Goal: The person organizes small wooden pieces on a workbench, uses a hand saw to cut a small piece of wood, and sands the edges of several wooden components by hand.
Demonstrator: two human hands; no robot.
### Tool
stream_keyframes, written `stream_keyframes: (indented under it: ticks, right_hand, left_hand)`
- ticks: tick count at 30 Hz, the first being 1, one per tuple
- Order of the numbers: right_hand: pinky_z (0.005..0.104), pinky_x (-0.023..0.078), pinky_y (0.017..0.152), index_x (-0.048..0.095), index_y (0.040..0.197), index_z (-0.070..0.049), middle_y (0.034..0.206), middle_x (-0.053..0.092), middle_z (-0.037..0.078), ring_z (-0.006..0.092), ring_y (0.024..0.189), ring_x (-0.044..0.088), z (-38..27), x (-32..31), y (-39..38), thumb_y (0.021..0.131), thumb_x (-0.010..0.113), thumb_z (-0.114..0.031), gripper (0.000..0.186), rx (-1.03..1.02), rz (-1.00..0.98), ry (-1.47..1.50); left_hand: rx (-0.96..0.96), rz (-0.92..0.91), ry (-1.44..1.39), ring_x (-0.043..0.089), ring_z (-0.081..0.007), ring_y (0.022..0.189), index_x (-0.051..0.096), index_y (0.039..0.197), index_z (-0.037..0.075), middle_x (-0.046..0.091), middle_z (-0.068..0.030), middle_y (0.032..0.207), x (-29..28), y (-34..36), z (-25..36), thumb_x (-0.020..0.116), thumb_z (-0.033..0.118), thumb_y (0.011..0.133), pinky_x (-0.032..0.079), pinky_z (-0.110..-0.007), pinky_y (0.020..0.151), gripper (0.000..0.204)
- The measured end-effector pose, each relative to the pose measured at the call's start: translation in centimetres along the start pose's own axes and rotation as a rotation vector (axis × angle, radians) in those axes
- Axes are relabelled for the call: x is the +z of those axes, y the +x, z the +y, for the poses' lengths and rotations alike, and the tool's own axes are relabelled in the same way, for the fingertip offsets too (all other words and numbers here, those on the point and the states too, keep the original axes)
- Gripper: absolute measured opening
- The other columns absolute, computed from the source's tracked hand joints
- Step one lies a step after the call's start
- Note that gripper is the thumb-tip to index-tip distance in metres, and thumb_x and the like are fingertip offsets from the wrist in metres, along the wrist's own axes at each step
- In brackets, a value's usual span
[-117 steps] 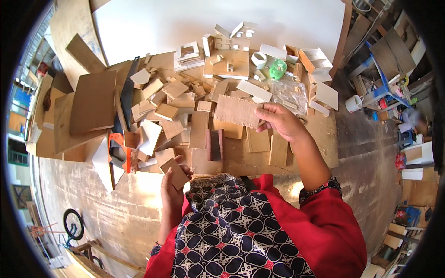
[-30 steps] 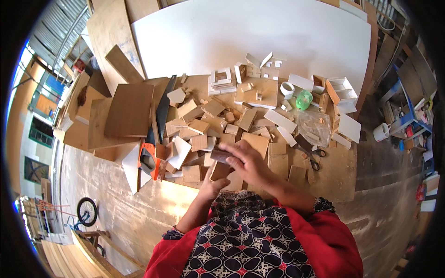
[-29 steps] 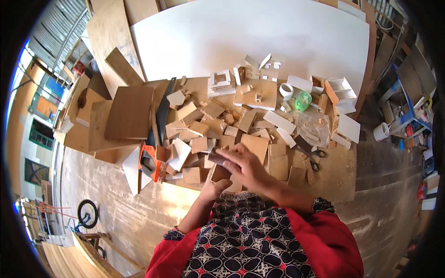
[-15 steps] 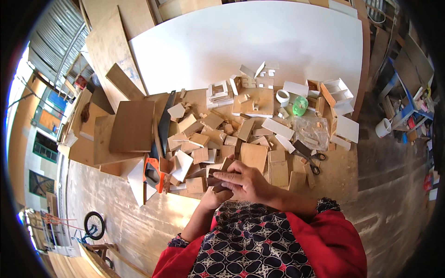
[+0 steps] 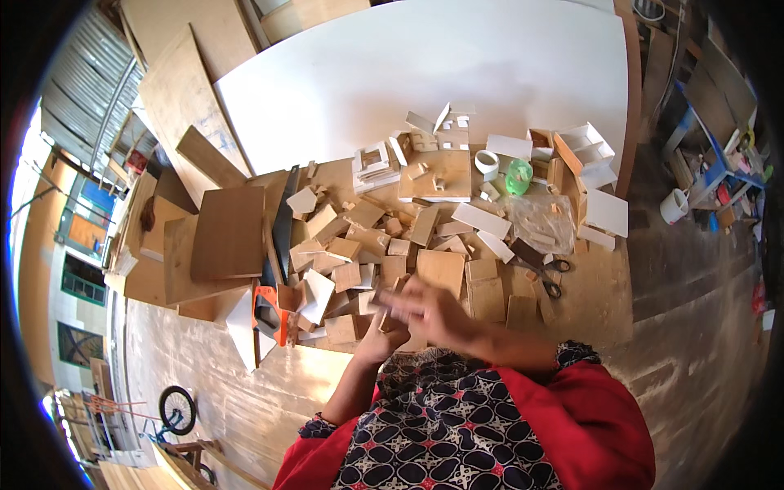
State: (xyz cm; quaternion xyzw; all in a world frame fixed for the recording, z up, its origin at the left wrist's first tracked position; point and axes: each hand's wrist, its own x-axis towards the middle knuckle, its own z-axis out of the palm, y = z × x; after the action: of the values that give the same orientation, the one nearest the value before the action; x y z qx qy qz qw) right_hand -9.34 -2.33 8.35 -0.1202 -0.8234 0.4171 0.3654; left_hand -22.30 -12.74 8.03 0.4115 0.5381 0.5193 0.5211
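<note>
My left hand (image 5: 377,336) and my right hand (image 5: 437,314) meet just above my patterned lap, at the near edge of a heap of wooden offcuts (image 5: 384,245). Both are blurred by motion. Between their fingers they pinch a small wooden piece (image 5: 384,313), with the right hand's fingers reaching over it from the right. The nearest things to the hands are a square plywood tile (image 5: 441,268) and a small block (image 5: 341,329).
A hand saw with an orange handle (image 5: 273,278) lies left of the heap, beside larger plywood sheets (image 5: 229,233). Scissors (image 5: 549,273), a clear plastic bag (image 5: 543,224), a green roll (image 5: 518,175) and white box pieces (image 5: 584,147) sit right. A big white board (image 5: 425,73) lies behind.
My right hand has come down from holding up a larger flat piece to join the left near my lap. The view has tilted, showing more of the white board.
</note>
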Motion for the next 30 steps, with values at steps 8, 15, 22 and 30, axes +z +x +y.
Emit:
stream_keyframes:
  ticks: [8,15,22,30]
  right_hand:
    - [0.0373,0.046,0.056,0.067,0.115,-0.012,0.072,0.056,0.012,0.0275,0.063,0.057,2.5,-0.2,-0.7,0.084,0.066,-0.012,0.031,0.163,0.161,-0.063]
    - [0.0334,0.047,0.058,0.064,0.121,-0.011,0.074,0.059,0.010,0.0247,0.063,0.057,2.7,-1.2,-1.2,0.081,0.069,-0.007,0.041,0.167,0.115,-0.006]
    - [0.0368,0.050,0.060,0.067,0.114,-0.010,0.079,0.060,0.012,0.0284,0.067,0.061,-0.3,-0.4,-2.6,0.083,0.067,-0.013,0.031,0.085,-0.034,0.066]
    - [0.0398,0.050,0.065,0.066,0.112,-0.007,0.085,0.062,0.014,0.0324,0.073,0.062,-1.0,0.5,-5.0,0.084,0.065,-0.012,0.029,0.025,-0.029,0.045]
  left_hand:
    - [-0.078,0.039,0.041,0.051,-0.0132,0.091,0.037,0.139,0.002,0.056,-0.0072,0.109,0.6,0.1,-2.6,0.053,0.001,0.068,0.043,-0.025,0.078,0.073]
    - [-0.141,-0.010,-0.073,0.052,-0.0179,0.094,0.049,0.122,-0.002,0.054,-0.0076,0.100,0.5,-0.1,-3.6,0.053,-0.003,0.067,0.044,-0.030,0.075,0.056]
    - [-0.332,0.001,-0.041,0.054,-0.0224,0.105,0.050,0.118,-0.001,0.055,-0.0090,0.105,1.4,-2.1,-2.3,0.056,0.003,0.068,0.044,-0.033,0.088,0.051]
    - [-0.092,-0.021,-0.002,0.057,-0.0190,0.093,0.050,0.117,0.001,0.058,-0.0083,0.106,2.5,-2.8,-5.4,0.058,0.002,0.074,0.047,-0.031,0.080,0.044]
